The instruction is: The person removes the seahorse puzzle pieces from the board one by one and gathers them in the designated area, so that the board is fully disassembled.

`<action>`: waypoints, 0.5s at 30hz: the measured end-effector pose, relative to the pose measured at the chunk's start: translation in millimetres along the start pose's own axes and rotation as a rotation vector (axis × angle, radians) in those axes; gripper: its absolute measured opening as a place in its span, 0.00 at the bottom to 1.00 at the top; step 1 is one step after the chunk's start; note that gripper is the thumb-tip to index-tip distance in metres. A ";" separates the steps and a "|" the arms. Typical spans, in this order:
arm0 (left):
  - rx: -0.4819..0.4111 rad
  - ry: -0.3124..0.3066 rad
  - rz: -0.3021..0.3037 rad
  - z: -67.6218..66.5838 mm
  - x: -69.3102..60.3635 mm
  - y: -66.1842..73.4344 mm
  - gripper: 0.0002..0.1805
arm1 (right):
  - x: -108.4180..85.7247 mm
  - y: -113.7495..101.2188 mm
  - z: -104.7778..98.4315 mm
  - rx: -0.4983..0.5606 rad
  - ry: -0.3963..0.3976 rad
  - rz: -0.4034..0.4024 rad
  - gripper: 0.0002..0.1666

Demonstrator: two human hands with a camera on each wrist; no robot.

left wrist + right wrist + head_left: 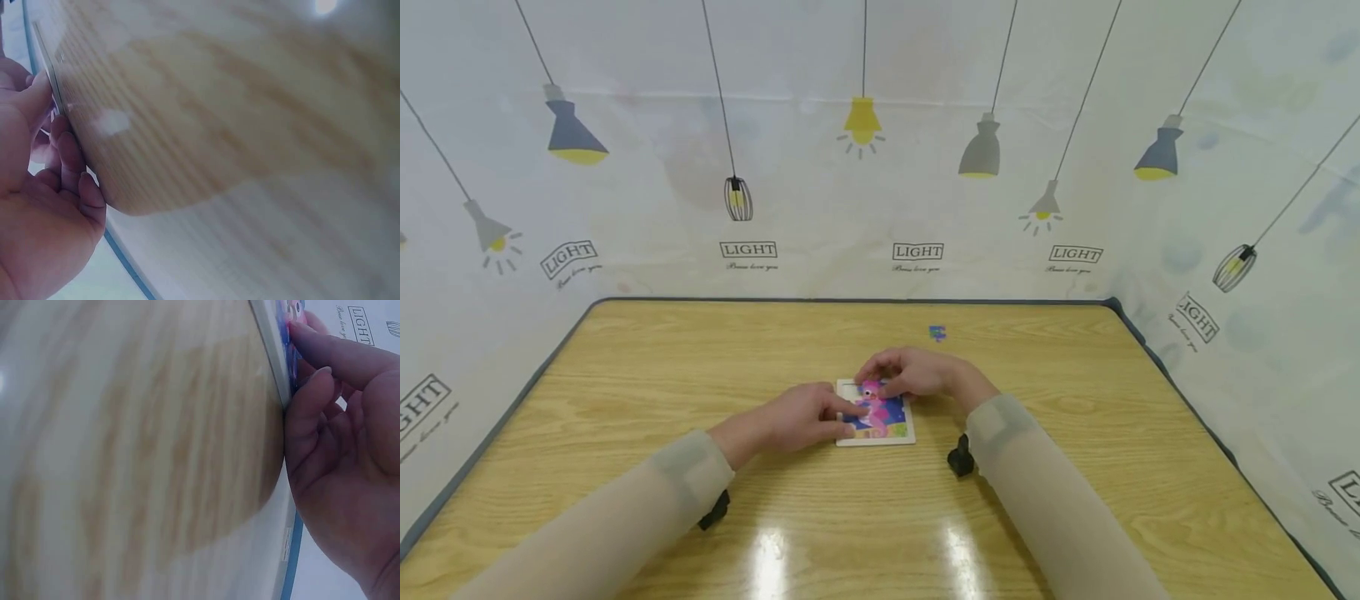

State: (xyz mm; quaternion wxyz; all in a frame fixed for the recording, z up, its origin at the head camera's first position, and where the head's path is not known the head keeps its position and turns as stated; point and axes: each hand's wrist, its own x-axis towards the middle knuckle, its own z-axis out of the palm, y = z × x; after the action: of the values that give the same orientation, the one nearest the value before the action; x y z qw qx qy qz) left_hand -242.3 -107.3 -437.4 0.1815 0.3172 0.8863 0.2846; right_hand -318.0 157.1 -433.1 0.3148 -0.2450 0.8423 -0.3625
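A white-framed jigsaw puzzle point(887, 440) with a pink seahorse on blue lies on the table; pale backing shows at its upper left. My left hand point(805, 417) reaches in from the left, index finger pressing on the picture and thumb resting by the left edge. My right hand point(917, 372) is over the top, thumb and fingers pinching a pink piece point(870, 390) with the seahorse's face. In the right wrist view, the thumb of the right hand point(350, 425) touches the pink face. The left hand point(50, 181) has its outer fingers curled beside the frame point(51, 78).
A loose blue and green puzzle piece point(937, 332) lies on the wooden table point(715, 350) beyond my right hand. A pale wall covering point(820, 217) printed with lamps surrounds the table's back and sides.
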 end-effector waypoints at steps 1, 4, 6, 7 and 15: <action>0.001 -0.001 0.000 0.1 -0.1 -0.5 0.22 | 0.3 1.1 0.1 0.008 0.003 0.003 0.20; 0.002 -0.001 0.001 -0.1 -0.8 -1.8 0.21 | 1.6 4.1 0.2 0.037 0.014 0.007 0.21; -0.005 -0.001 0.007 -0.5 -1.4 -2.0 0.21 | 2.3 5.1 0.3 0.063 0.023 0.009 0.21; -0.005 0.001 0.013 -0.6 -1.6 -2.5 0.21 | 2.4 5.3 0.3 0.077 0.026 0.010 0.21; 0.010 0.016 0.091 6.4 6.2 -21.2 0.23 | 4.0 10.2 -0.3 0.114 0.033 -0.002 0.18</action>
State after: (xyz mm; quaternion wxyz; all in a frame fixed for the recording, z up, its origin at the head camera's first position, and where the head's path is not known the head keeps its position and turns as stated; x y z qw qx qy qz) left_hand -253.4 -114.2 -456.3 0.1595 0.3558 0.8738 0.2905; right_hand -322.9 161.0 -442.1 0.3136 -0.2217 0.8252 -0.4142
